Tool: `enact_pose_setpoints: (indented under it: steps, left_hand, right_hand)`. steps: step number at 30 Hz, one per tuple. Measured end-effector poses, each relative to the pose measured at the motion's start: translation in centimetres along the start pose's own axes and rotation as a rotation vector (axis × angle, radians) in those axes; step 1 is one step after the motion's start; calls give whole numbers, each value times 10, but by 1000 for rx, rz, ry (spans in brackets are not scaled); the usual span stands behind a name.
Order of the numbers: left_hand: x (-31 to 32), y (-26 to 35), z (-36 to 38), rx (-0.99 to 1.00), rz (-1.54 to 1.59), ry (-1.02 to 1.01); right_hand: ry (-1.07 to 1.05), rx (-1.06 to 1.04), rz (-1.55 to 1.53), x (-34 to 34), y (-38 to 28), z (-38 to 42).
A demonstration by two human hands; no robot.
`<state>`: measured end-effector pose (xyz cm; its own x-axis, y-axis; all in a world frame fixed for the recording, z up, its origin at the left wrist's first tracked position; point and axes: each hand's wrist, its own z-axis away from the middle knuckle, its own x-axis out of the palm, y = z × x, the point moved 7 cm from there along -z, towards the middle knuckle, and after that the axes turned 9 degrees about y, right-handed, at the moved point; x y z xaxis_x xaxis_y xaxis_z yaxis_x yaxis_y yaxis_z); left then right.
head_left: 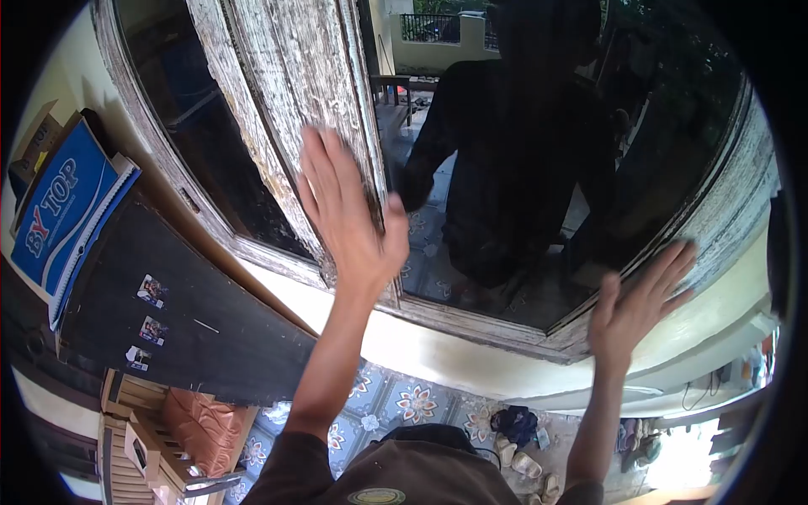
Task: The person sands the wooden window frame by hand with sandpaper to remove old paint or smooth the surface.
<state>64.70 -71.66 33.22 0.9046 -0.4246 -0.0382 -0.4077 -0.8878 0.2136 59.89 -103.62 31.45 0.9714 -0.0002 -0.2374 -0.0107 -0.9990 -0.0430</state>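
My left hand (pixel 349 210) lies with spread fingers against the weathered, peeling white wooden post (pixel 286 67) between two dark window panes. On the right, my right hand (pixel 635 311), slightly blurred, has its fingers apart at the lower right corner of the window frame (pixel 581 337); whether it touches the wood I cannot tell. Neither hand holds anything. Between them, the large dark glass pane (pixel 522 168) shows a reflection of a person and a tiled floor.
At the left stand a dark board (pixel 202 311) with small pictures and a blue "BY TOP" box (pixel 63 202). Below are a wooden chair with an orange cushion (pixel 202 425), a patterned tile floor (pixel 379 400), sandals (pixel 526 465) and a dark cloth (pixel 515 423).
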Motion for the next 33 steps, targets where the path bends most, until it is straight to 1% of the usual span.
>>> enact_pose_setpoints:
  steps: [1, 2, 4, 6, 8, 9, 10, 12, 13, 14, 15, 17, 18, 19, 21, 22, 23, 24, 26, 27, 28, 29, 30, 31, 32, 33]
  left_hand:
    - [-1, 4, -31, 34, 26, 34]
    - [-1, 9, -55, 101, 39, 74]
    - [1, 14, -66, 160, 59, 133]
    - [2, 12, -27, 145, 25, 64]
    - [1, 8, 34, 50, 6, -18]
    - [-1, 6, 46, 23, -25, -53]
    - [1, 2, 51, -2, -62, -94]
    - [0, 11, 4, 83, -17, 23]
    - [-2, 11, -24, 101, -1, 56]
    - [-2, 12, -46, 121, 17, 100]
    - [0, 12, -52, 124, 20, 116]
    - [0, 12, -53, 132, 48, 152]
    - [-1, 11, -42, 106, -1, 118]
    - [0, 9, -22, 85, -1, 96]
    - [2, 4, 34, 51, -22, 18]
    - [3, 4, 54, 38, -40, -32]
    - [3, 3, 57, 17, -72, -46]
    - [6, 5, 46, 22, -62, -56]
    - [4, 17, -1, 81, -8, 56]
    - [4, 17, -22, 82, 19, 87]
    - [5, 19, -33, 86, 36, 122]
    - [5, 17, -17, 61, 23, 126]
    - [7, 15, 5, 47, 27, 144]
    - [8, 13, 33, 64, -3, 112]
    - [9, 9, 63, 29, -43, 56]
    - [10, -1, 91, 24, -67, 9]
  right_hand:
    - [39, -23, -8, -7, 1, -28]
    - [34, -19, 2, -5, 1, -50]
    - [105, -8, -30, -15, 3, -75]
    - [57, 29, -52, -10, 0, -43]
    - [-162, 96, -3, 6, 4, 26]
    - [-225, 107, 1, 9, 2, 51]
    - [-264, 116, 19, 9, 2, 56]
    - [-168, 99, -15, 1, -3, 19]
    - [-177, 108, -1, 1, 0, -6]
    - [-64, 55, -9, -5, 0, -37]
    - [46, -4, -19, -13, -1, -52]
    - [22, 11, -11, -10, -1, -46]
    - [6, 30, -2, -8, 1, -40]
    - [-36, 81, -44, -6, 3, -17]
    - [-179, 115, 2, 11, 7, 51]
    - [-229, 122, 18, 15, 6, 71]
    - [-188, 135, -28, 14, 3, 61]
    - [-160, 158, -73, 10, 1, 49]
    - [-75, 86, -50, -6, -2, -19]
    - [-79, 93, -35, -2, 2, -40]
    - [38, 55, -49, -6, 2, -59]
    - [157, 13, -64, -12, 1, -66]
    - [172, 18, -40, -13, 2, -46]
    - [15, 100, -48, -2, 1, -1]
    - [-145, 179, -56, 9, 1, 37]
    - [-135, 174, -46, 11, -3, 55]
